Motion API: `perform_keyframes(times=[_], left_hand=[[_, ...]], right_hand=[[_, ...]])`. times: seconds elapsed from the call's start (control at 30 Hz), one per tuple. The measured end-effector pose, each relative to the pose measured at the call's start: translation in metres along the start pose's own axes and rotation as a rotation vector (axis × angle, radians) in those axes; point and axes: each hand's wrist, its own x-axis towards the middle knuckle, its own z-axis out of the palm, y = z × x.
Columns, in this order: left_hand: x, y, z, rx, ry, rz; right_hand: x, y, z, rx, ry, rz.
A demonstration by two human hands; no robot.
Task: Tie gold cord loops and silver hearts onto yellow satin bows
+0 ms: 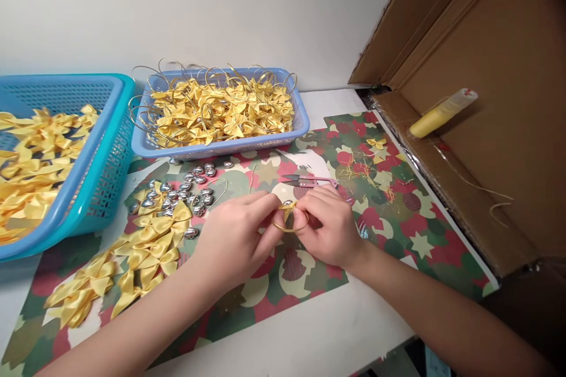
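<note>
Both hands meet over the table, fingertips pinched together. My left hand [239,232] and my right hand [329,227] are closed on a small yellow ribbon bow [289,207], mostly hidden by the fingers. A bit of silver, like a bell, shows at it, and a gold cord [289,230] loops below between the hands. Thread snips [309,181] lie just beyond my right hand. Left of my left hand are loose silver bells [191,233] and a pile of yellow satin bows [150,241].
A blue basket [230,149] at the back holds bows with gold cord loops. Nested baskets [99,188] with more bows stand at left. Thread scraps [358,171] lie on the patterned paper [420,218]. A yellow thread spool [442,113] sticks out from the cardboard [499,70] at right.
</note>
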Motion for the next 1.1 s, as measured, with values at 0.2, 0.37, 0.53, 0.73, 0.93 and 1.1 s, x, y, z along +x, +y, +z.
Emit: perform_keyframes(times=[0.2,0.37,0.53,0.73,0.93,1.1], left_hand=[[0.0,-0.002,0.003,-0.397,0.042,-0.123],[-0.002,0.0,0.006,-0.459,0.035,-0.147],[-0.005,0.001,0.003,-0.34,0.126,-0.055],[-0.002,-0.003,-0.006,-0.766,-0.16,-0.239],[0.0,-0.013,0.007,-1.137,-0.369,-0.426],[-0.002,-0.014,0.022,-1.331,-0.225,-0.509]], right_hand=[[0.005,-0.001,-0.008,0.402,-0.014,0.188],[0.004,-0.002,-0.009,0.479,-0.01,0.219],[0.003,0.0,-0.007,0.293,0.019,0.033],[0.006,0.009,-0.009,0.027,-0.089,-0.134],[0.01,0.019,-0.015,0.107,-0.25,-0.105],[0.011,0.041,-0.024,-0.139,-0.295,0.149]])
